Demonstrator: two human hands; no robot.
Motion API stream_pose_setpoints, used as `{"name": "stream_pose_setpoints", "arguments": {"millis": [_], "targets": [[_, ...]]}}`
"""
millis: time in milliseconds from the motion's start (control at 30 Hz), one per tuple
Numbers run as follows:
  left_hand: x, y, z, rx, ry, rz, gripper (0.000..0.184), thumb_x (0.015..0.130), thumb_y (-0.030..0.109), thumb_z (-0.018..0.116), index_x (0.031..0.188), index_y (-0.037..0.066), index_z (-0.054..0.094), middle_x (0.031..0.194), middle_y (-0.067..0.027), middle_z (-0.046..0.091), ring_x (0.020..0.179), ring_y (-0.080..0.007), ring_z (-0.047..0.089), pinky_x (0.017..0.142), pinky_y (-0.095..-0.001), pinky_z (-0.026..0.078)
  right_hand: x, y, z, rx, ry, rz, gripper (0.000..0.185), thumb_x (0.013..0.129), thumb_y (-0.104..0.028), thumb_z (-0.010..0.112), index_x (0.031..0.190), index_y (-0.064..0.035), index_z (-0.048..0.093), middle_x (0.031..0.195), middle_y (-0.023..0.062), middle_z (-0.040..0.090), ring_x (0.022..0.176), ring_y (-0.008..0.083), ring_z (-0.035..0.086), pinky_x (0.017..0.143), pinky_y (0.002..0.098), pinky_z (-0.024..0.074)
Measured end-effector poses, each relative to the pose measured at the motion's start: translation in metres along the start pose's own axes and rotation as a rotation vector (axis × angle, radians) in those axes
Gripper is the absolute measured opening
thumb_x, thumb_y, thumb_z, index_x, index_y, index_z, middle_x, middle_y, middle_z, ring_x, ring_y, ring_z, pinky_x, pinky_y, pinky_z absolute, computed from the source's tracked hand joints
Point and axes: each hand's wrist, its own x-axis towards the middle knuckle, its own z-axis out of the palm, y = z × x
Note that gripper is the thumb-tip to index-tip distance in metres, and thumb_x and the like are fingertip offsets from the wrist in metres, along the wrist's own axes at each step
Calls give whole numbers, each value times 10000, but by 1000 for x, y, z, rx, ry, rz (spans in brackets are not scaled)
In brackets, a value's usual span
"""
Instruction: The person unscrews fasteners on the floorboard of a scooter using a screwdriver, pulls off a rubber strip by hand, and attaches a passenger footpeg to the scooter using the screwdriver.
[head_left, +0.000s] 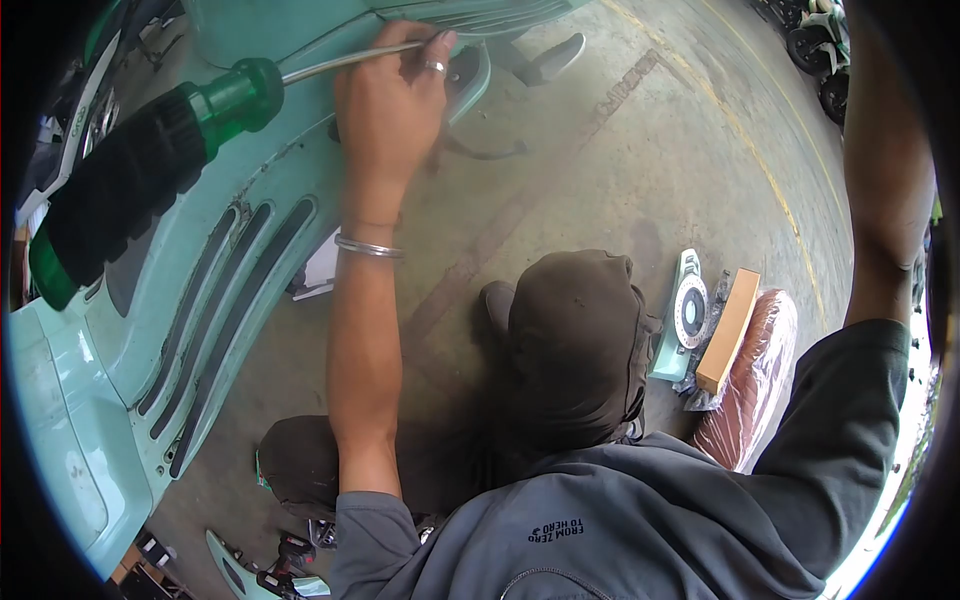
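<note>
Pinching screwdriver (238, 100) by shaft (312, 68): left grip (392, 115). Likely stiff, handle-heavy; best held by handle (130, 180). Right grip unseen, state unknown.

Short-sleeved grey shirt (640, 510), silver bangle (368, 246), ring (435, 67)

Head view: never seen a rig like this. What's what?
No machine: a person works with bare hands, and a camera on their head looks forward and down. Their left hand holds a screwdriver by its metal shaft, in front of green bodywork, probably a scooter's; whether the tip touches it is unclear. The right arm is raised, its hand out of frame. On the floor are a green part with a round dial, a cardboard box and something reddish in clear plastic.
</note>
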Motion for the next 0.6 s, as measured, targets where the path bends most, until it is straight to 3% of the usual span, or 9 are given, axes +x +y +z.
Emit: {"name": "stream_pose_setpoints", "arguments": {"millis": [33,100,167,233,267,367,500,567,600], "targets": [[-1,2,0,-3,-10,5,221,895,251,672,884,31,655,701,-99,694,639,-280,664,626,-370,506,0,-3,7,28,-26,-26,467,864,-314,718,1217,-29,608,1123,175,645,1014,280,655,785,361,545],[-2,7,-1,49,-3,108,224,921,208,676,913,-15,655,654,-44,629,587,-99,570,565,-256,450,0,-8,27,104,-80,-74,468,863,-314,719,1217,-28,608,1126,177,647,1018,281,657,788,362,546],[-4,11,-2,81,-3,182,229,937,212,652,908,-15,650,650,-48,626,583,-101,569,561,-261,449,-2,-11,48,187,-124,-121,470,862,-315,720,1217,-28,608,1130,178,649,1021,283,659,790,363,547],[-9,25,-5,21,-112,104,168,915,217,627,931,51,640,772,-130,692,686,-311,666,623,-393,504,-11,-10,78,293,-170,-148,472,861,-316,721,1218,-28,609,1133,180,650,1025,284,660,793,364,549],[-16,4,-2,192,-111,281,146,862,168,642,950,51,640,767,-138,683,683,-335,650,608,-408,499,-19,-10,95,353,-187,-157,473,861,-317,722,1218,-28,609,1135,180,651,1027,285,661,794,364,549],[-22,29,-8,354,-475,246,205,923,202,575,997,20,632,802,-82,624,786,-221,626,720,-365,476,-53,-3,155,623,-182,-170,410,885,-271,686,1212,-38,601,1083,181,651,991,280,670,768,351,545],[-40,37,1,436,-371,281,150,831,150,625,929,38,644,823,-139,645,804,-310,634,701,-420,489,-77,-3,179,450,-124,-134,379,894,-264,676,1183,-33,596,1045,164,649,951,281,676,717,352,537],[-40,45,0,74,-368,76,158,810,124,641,949,49,645,882,-154,645,846,-324,630,714,-431,490,-84,-10,174,661,24,275,293,943,-287,606,1048,-14,595,838,108,594,784,209,625,656,311,499],[-33,42,6,269,-351,164,242,806,140,678,1026,44,640,962,-140,642,915,-316,607,779,-435,472,-87,-14,173,755,141,451,288,976,-298,555,974,-11,589,718,64,541,679,161,572,615,283,469]]}}
